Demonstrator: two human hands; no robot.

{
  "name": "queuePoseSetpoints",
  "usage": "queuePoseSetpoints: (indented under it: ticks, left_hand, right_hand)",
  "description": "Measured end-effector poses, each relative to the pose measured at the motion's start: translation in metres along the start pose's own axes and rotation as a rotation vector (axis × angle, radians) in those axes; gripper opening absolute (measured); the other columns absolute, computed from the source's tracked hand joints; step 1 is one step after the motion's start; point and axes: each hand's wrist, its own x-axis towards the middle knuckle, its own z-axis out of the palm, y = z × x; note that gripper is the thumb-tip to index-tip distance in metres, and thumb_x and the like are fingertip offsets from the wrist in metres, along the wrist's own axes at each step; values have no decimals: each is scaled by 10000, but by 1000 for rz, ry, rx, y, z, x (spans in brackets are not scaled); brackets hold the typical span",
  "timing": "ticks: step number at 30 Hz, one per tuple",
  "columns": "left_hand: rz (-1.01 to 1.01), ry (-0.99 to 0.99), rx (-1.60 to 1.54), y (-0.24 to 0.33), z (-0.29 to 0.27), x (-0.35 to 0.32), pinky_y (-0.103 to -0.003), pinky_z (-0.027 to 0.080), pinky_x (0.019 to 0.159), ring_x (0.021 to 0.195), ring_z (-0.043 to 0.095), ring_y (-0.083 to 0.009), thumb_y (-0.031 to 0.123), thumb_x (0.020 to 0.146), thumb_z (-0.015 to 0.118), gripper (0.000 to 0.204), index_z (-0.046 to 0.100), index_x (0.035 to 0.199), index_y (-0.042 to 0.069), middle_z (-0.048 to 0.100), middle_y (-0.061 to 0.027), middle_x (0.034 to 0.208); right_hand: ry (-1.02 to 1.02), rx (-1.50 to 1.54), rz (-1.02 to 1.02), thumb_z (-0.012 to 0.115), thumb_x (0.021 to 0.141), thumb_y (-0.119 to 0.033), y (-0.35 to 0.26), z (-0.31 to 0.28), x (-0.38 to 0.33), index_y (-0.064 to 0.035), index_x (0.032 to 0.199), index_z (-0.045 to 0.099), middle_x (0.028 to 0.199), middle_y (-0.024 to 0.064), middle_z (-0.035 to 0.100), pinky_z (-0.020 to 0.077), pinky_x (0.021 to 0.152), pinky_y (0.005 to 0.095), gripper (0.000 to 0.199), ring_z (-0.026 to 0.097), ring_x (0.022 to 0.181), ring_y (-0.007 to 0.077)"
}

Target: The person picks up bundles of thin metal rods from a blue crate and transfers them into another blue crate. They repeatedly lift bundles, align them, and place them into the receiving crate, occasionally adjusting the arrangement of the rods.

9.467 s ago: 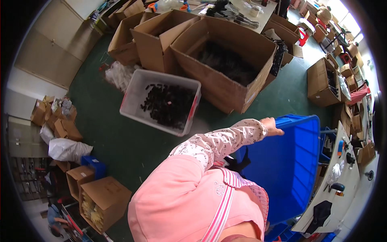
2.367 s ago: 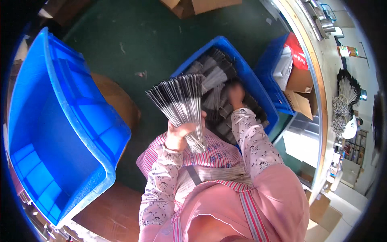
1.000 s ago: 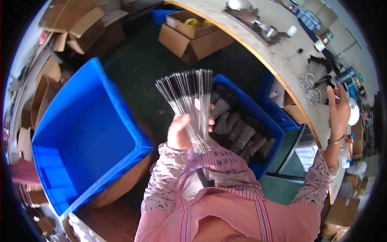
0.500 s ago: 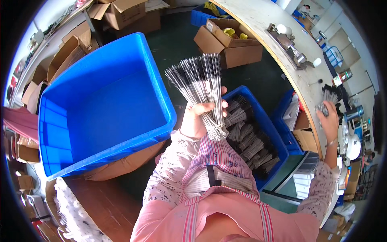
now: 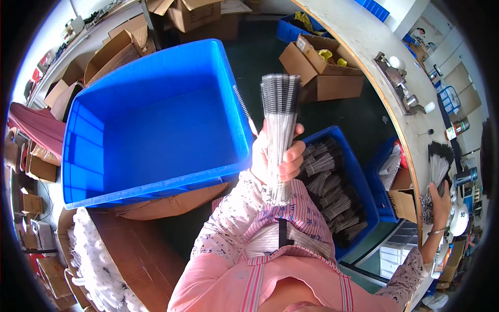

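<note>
Clamped tight in my left hand [image 5: 275, 158] is a bundle of thin wire-stemmed brushes with dark bristle tips [image 5: 279, 112], fingers wrapped round the lower stems, tips standing upright at centre frame. Over at the right edge, my right hand [image 5: 441, 200] reaches out to the curved pale worktop [image 5: 364, 47] and closes on a second, fanned bunch of grey bristle brushes [image 5: 437, 164]; the fingers look closed around its stems, though it's small out there at the rim.

Filling the upper left of the frame is a large empty blue plastic tub [image 5: 156, 135], resting on brown cardboard. One loose brush [image 5: 245, 110] lies along its right rim. Right of centre, below the raised bundle, sits a smaller blue plastic crate [image 5: 358, 177] packed with more tied bundles of the same brushes. Open cardboard boxes [image 5: 319, 65] stand at the top of the frame.

To handle this well, I'd say keep the left grip low on the stems and firm so none slide out, hold the bundle vertical so the bristles stay even, and gather the right-hand bunch squarely before lifting it, or the fanned stems may splay and drop.
</note>
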Motion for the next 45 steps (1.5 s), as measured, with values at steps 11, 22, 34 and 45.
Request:
queuePoseSetpoints:
  ticks: [11, 22, 34, 45]
  left_hand:
    - [227, 521, 333, -10, 12, 1, -371, 556, 660, 741, 644, -256, 455, 944, 420, 482, 565, 1080, 17, 626, -168, 870]
    - [475, 783, 1033, -31, 3, 3, -252, 501, 592, 670, 604, -143, 88, 865, 606, 190, 566, 1040, 29, 628, -79, 872]
    - [822, 720, 1438, -59, 5, 2, -252, 501, 749, 830, 600, -111, -85, 833, 571, 225, 601, 1042, -6, 633, -42, 943]
    - [503, 924, 1317, -49, 13, 13, -241, 479, 608, 678, 586, -122, 49, 813, 625, 173, 596, 976, -2, 625, -57, 822]
  right_hand:
    - [-141, -17, -105, 578, 808, -224, 31, -13, -21, 83, 1293, 432, 1310, 264, 474, 327, 1030, 349, 593, 451, 1238, 343]
    - [354, 718, -407, 593, 854, -2, -129, 40, -128, 26, 799, 610, 760, 98, 639, 487, 567, 257, 63, 585, 644, 145]
    - [-203, 1452, -626, 683, 837, -103, -305, 152, -144, 35, 933, 618, 694, 34, 601, 424, 493, 199, 181, 521, 541, 41]
    - [-264, 1444, -661, 650, 842, -80, -285, 134, -123, 5, 846, 632, 747, 91, 634, 483, 564, 247, 87, 621, 639, 138]
